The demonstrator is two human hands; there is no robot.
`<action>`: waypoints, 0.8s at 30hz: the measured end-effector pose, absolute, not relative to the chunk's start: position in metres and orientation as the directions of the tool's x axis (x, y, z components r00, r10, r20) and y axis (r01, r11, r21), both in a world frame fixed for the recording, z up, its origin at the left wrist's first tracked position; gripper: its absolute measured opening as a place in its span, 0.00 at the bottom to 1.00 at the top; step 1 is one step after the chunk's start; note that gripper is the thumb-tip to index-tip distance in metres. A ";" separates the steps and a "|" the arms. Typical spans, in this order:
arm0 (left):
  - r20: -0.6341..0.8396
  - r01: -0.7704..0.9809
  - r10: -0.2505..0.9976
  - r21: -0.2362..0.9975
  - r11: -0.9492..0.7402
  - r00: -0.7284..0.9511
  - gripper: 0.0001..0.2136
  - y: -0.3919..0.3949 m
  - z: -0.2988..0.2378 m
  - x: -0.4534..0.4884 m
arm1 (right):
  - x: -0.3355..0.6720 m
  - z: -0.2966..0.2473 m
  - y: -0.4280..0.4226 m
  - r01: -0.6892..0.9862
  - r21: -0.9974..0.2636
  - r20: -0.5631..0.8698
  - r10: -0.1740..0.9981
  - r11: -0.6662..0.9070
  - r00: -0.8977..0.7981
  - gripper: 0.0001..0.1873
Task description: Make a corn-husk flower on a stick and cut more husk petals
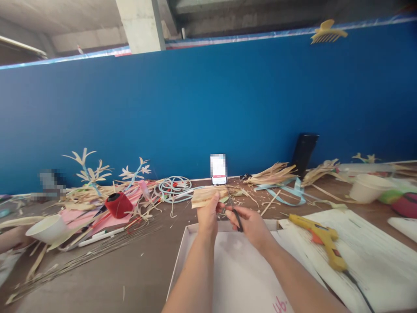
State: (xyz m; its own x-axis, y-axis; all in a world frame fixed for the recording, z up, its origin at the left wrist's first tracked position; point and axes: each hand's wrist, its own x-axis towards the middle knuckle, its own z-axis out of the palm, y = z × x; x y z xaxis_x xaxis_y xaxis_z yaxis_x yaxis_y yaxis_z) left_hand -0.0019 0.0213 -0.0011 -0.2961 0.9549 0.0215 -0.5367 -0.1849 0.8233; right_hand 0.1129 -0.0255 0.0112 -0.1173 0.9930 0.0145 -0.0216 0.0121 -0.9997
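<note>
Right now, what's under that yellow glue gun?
White papers with faint markings show around the yellow glue gun, which lies mostly on them. Whatever is on the patch directly beneath it is covered and can't be seen.

phone (219, 168) behind box (184, 252) | scissors (239, 221) right of husk (202, 198) | glue gun (321, 230) on papers (361, 230)

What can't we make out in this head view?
All head view:
Scissors: handles partly hidden by right hand.
Pale strip: part hidden by left hand.
Phone: screen pixelated.
Papers: print too blurred to read.
Cord: end cut off by bottom edge.
Co-worker's arm: cut off by left edge.
</note>
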 end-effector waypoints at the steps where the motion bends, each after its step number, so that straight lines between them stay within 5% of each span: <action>1: 0.017 -0.538 0.955 0.823 -0.180 -0.295 0.18 0.021 -0.001 -0.002 | 0.113 0.011 -0.026 -0.014 -1.000 0.018 0.993 0.016 -0.114 0.16; 9: -0.002 -0.558 0.961 0.814 -0.159 -0.276 0.18 0.022 -0.001 -0.004 | 0.113 0.013 -0.028 0.052 -0.996 0.065 0.995 0.069 -0.073 0.10; 17: -0.008 -0.559 0.971 0.819 -0.131 -0.239 0.18 0.021 0.002 -0.009 | 0.116 0.015 -0.027 -0.005 -0.999 0.033 0.999 0.033 0.031 0.16; 24: 0.031 -0.464 0.995 0.886 0.019 0.099 0.15 0.013 0.007 -0.016 | 0.136 0.011 -0.015 -0.126 -0.988 0.056 0.973 0.086 0.225 0.29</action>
